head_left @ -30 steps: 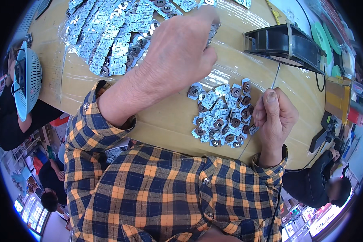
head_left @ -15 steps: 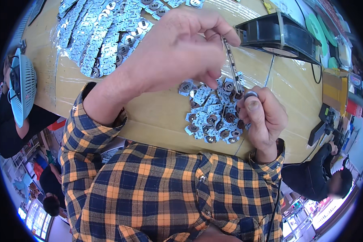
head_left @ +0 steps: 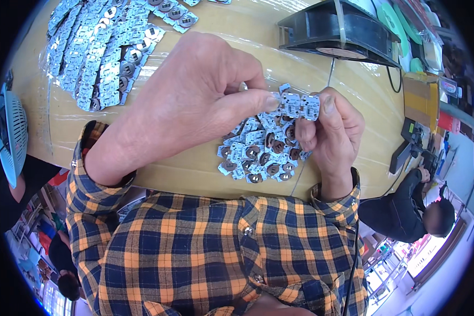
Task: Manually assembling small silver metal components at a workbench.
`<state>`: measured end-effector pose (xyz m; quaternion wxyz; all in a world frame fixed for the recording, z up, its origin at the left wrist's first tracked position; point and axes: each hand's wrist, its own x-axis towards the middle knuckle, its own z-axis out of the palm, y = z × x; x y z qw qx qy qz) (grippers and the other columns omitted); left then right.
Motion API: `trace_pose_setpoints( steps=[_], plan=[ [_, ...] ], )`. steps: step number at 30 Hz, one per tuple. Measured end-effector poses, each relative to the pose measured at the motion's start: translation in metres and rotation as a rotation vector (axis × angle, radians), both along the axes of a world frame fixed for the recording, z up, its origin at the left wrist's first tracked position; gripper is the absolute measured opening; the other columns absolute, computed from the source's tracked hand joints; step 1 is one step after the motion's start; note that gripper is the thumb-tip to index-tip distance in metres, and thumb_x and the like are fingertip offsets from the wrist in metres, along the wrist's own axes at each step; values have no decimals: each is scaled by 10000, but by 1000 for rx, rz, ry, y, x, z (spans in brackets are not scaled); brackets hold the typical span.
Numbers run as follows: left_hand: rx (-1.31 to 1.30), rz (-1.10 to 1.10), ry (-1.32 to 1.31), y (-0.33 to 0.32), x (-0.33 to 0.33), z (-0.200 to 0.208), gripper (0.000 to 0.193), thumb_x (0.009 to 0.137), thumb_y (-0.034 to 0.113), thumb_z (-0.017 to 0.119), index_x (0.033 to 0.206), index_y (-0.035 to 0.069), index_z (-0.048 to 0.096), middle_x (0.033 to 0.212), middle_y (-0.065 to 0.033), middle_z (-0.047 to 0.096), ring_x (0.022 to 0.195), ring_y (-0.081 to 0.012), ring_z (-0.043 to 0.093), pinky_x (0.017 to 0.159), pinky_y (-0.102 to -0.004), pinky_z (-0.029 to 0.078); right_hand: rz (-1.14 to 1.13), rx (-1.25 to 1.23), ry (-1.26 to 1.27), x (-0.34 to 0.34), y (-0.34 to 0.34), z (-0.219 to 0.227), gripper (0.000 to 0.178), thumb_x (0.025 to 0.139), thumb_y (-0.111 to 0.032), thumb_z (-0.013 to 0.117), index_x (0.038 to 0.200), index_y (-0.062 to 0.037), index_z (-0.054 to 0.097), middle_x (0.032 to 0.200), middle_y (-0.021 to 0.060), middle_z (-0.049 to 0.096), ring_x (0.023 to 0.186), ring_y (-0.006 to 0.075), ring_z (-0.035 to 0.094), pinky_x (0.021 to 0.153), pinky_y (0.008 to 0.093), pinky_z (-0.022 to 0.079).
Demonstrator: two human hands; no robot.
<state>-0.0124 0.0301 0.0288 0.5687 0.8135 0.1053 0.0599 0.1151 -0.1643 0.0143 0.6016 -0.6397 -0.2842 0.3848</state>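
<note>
Between my two hands is a short strip of joined light-blue circuit boards, its flat face turned up. My left hand pinches the strip's left end between thumb and fingers. At the right end, my right hand grips it with the thumb on top and fingers curled beneath. Under the strip, on the table, lies a loose heap of small circuit boards, several showing round dark discs. The strip and my hands cover part of that heap.
Long rows of unseparated circuit boards spread over the far left of the table. A black fan-like unit stands at the far right, near a cardboard box. A blue basket is at the left edge. Other people sit on both sides.
The strip has turned from steeply slanted and edge-on to nearly level and face-up. My right hand now grips its right end. The whole view has shifted slightly.
</note>
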Motion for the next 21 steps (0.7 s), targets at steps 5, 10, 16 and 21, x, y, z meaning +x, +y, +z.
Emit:
trace_pose_setpoints(
  steps=[5,10,16,21],
  plan=[
    [-12,-5,9,0,-1,3,132,813,84,732,725,6,674,510,35,498,470,-7,376,433,-222,240,-7,9,27,2,-1,-2,334,1039,-229,407,819,3,502,587,49,511,440,82,424,416,213,345],
    [-26,-10,7,1,-2,3,150,801,84,744,706,3,660,491,37,479,443,-13,352,421,-229,223,-10,-7,-30,-2,0,0,341,1037,-244,420,809,-4,504,588,45,514,443,76,421,416,210,336],
    [206,-65,-181,5,0,-1,110,774,50,740,740,29,637,616,9,488,565,-86,443,505,-247,312,-74,-82,-256,-7,3,8,366,1025,-275,461,770,-16,506,597,26,524,472,54,433,436,198,337],
    [94,-97,-216,5,3,-5,134,775,67,744,774,24,617,702,-18,489,624,-132,466,561,-274,345,-96,2,-265,-2,-5,2,381,1026,-277,455,758,-9,503,616,40,527,505,65,456,447,194,345]
  ],
)
